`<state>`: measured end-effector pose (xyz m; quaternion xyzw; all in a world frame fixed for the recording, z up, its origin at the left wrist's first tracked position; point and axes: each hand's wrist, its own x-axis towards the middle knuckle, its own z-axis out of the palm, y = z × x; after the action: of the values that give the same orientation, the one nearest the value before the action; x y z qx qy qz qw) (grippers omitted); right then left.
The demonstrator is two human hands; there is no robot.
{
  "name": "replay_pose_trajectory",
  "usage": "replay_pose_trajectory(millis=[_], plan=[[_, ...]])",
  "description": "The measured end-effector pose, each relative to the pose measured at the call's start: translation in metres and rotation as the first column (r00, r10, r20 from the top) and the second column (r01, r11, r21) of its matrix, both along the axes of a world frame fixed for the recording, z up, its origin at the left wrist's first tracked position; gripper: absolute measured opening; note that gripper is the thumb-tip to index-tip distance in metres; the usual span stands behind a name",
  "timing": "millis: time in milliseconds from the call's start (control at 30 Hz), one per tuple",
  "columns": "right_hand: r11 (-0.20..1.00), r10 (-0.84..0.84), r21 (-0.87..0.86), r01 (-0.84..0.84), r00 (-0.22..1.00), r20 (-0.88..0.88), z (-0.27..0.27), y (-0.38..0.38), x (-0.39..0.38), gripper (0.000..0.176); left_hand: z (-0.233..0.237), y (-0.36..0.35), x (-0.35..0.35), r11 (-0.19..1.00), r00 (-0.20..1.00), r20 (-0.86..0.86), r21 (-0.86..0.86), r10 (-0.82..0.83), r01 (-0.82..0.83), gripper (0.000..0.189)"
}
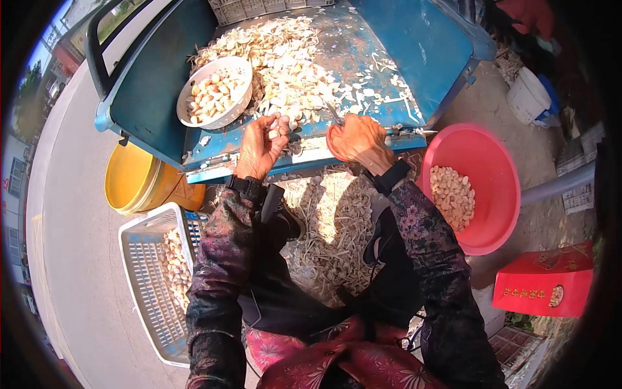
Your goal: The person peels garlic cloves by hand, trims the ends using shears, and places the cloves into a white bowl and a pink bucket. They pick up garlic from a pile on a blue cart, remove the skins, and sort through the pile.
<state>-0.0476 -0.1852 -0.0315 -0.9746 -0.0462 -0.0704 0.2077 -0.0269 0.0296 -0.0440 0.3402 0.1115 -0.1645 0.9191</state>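
Observation:
My left hand [261,144] is closed, fingers curled around pale clove-like pieces [274,133] that look like garlic. It hovers over the front edge of the blue cart bed [363,84], just right of a white strainer bowl [241,97] filled with similar pieces. My right hand [360,140] grips scissors [335,115]; a reddish handle loop shows at its left side and the dark blades point away from me, toward the pile. Beyond both hands spreads a heap of pale pieces and dry skins [288,71].
At right stands a pink basin [502,223] with peeled-looking pieces. A white plastic crate [139,285] and yellow bucket [123,178] are at left. Scraps [330,259] cover the ground between my legs. A red box [544,282] and white bucket [528,97] lie farther right.

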Motion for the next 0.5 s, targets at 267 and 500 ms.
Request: replay_pose_trajectory(millis=[267, 500], plan=[[0.987, -0.138, -0.084, 0.134, 0.990, -0.042, 0.017, -0.058, -0.011, 0.036, -0.008, -0.002, 0.021, 0.969, 0.990, 0.042, 0.217, -0.132, 0.120, 0.023], [0.995, -0.052, -0.082, 0.056, 0.997, 0.051, 0.022, -0.068, -0.036, 0.035, -0.012, -0.068, 0.079, 0.106, 0.656, 0.490, 0.839, -0.575, -0.534, 0.027]])
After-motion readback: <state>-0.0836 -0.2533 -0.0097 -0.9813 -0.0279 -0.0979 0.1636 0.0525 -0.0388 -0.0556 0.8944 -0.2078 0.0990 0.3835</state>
